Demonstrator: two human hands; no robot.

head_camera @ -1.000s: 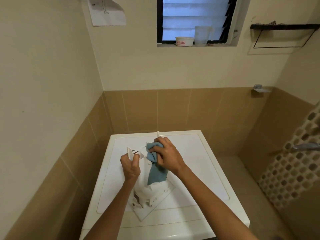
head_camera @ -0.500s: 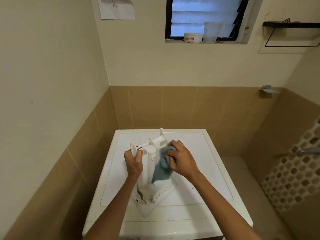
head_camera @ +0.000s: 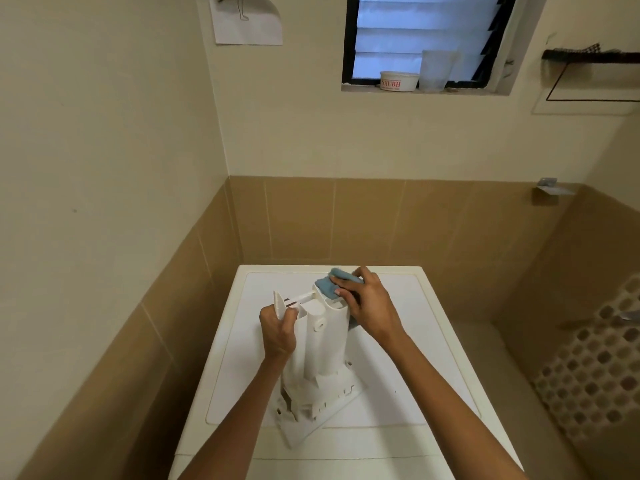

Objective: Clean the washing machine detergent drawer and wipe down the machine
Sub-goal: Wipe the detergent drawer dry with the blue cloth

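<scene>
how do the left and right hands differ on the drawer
The left hand grips the detergent drawer bare at its left edge, while the right hand holds a blue cloth. The left hand steadies the side; the right hand presses the cloth on the drawer's upper end. Both touch the drawer, standing on the washing machine.

The washing machine (head_camera: 408,341) is white, the detergent drawer (head_camera: 325,355) on it the same white, the cloth (head_camera: 325,285) above it blue. Behind the washing machine the tiles (head_camera: 367,220) are tan under a cream wall (head_camera: 346,133), with a black window frame (head_camera: 347,39) and a red-lettered white tub (head_camera: 398,80) higher up. To its right, a screen (head_camera: 595,368) shows a cream-and-brown honeycomb pattern.
</scene>
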